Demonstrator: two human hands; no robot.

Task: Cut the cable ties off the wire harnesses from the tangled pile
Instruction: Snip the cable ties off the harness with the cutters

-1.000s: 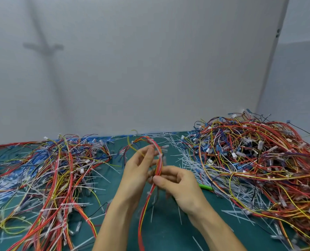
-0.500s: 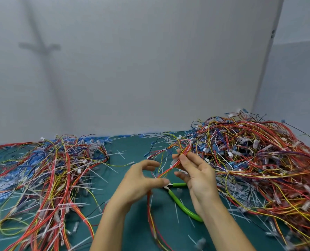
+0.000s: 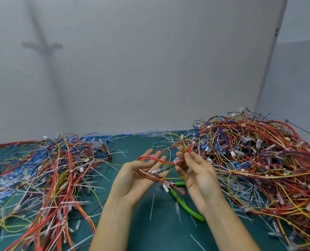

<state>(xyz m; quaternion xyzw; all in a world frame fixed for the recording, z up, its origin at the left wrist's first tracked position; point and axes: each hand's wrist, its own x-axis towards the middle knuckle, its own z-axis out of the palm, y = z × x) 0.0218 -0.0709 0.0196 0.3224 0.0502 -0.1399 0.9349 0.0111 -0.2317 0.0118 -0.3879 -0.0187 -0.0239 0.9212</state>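
While the left hand (image 3: 132, 178) is lying open-fingered under a wire harness (image 3: 156, 160), the right hand (image 3: 198, 176) is pinching it above the green cutters (image 3: 186, 207) on the desk (image 3: 161, 236).

Glossy green plastic cutter handles (image 3: 185, 205); matt green mat (image 3: 161, 229); plastic-sheathed wires (image 3: 259, 160)

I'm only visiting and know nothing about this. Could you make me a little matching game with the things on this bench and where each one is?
Things
1. green-handled cutters
2. wire harness
3. tall tangled pile
4. flatter pile

Places
A. at the right of the mat
B. held up between the left hand and the right hand
C. at the left of the mat
D. lying on the mat below the hands

Pairs: 1-D, 2-B, 3-A, 4-C
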